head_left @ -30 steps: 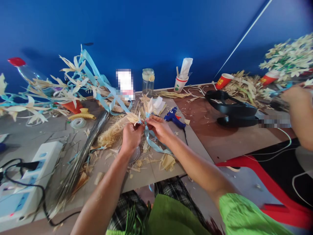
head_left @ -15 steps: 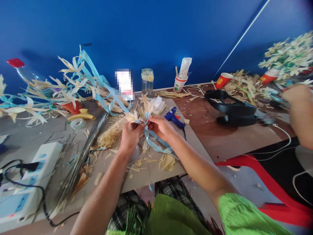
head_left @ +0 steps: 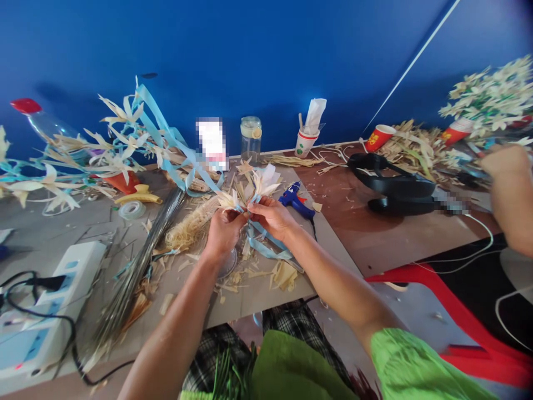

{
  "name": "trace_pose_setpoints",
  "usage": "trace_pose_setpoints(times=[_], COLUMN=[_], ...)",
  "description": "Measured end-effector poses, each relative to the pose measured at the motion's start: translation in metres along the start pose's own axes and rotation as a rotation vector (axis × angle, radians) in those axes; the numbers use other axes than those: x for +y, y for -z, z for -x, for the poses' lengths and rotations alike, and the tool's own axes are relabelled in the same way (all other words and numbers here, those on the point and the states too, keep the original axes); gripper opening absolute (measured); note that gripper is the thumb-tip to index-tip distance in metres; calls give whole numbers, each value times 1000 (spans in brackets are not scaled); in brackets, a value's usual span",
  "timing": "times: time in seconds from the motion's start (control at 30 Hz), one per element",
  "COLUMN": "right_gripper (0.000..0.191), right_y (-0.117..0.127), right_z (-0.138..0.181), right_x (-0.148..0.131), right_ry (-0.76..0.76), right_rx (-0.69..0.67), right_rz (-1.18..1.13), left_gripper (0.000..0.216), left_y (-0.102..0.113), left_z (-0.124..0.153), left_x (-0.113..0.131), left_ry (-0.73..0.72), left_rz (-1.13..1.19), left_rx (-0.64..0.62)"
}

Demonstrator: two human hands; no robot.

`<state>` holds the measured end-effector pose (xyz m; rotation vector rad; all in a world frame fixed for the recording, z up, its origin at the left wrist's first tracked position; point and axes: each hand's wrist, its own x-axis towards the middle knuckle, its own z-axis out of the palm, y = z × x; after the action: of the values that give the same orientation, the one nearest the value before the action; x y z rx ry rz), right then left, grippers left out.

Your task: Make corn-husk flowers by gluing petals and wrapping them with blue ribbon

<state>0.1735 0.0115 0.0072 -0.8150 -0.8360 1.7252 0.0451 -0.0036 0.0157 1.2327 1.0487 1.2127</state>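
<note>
My left hand point(head_left: 225, 229) is closed in a pinch around the blue-wrapped stem of a pale corn-husk flower point(head_left: 227, 200). Close against it, my right hand point(head_left: 270, 215) pinches a second husk flower point(head_left: 263, 184) just under its petals, where blue ribbon shows. The fingertips of both hands nearly meet, and the exact grip between them is partly hidden. Loops of light blue ribbon point(head_left: 266, 250) trail below the right hand onto the table. A blue glue gun point(head_left: 296, 201) lies to the right of that hand. Left of my left hand lies a fibrous corn cob point(head_left: 189, 225).
A bundle of thin wires point(head_left: 141, 272) and a white power strip point(head_left: 62, 294) lie at left. Finished husk flowers point(head_left: 125, 119) stand behind them. A glass jar point(head_left: 251, 139), a paper cup point(head_left: 306, 143) and a black headset point(head_left: 391, 186) stand further back. A co-worker's arm point(head_left: 512, 194) reaches in from the right.
The flower in my right hand has tipped to the right, and the left flower has turned more upright. Both hands stay close together over the same spot.
</note>
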Motion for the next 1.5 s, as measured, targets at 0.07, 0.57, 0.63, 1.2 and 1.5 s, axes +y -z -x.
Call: trace_pose_setpoints(times=[0.07,0.57,0.63,1.2,1.5], right_gripper=[28,26,23,13,17], right_y=[0,2,5,13,16], right_z=[-1,8,10,9,2], right_x=[2,-11,-15,-23,-17], right_ry=[46,195,212,756,802], right_rx=[80,-92,-181,103,144], right_rz=[81,260,252,1315,1304], left_gripper=[13,17,22,12,13], left_y=[-1,2,3,5,-1], left_z=[0,-1,0,-4,-3], left_x=[-2,3,4,-12,-15], left_ry=[-11,117,182,12,-29], left_rz=[-40,235,322,-184,-170], left_rx=[-17,-48,-92,29,0])
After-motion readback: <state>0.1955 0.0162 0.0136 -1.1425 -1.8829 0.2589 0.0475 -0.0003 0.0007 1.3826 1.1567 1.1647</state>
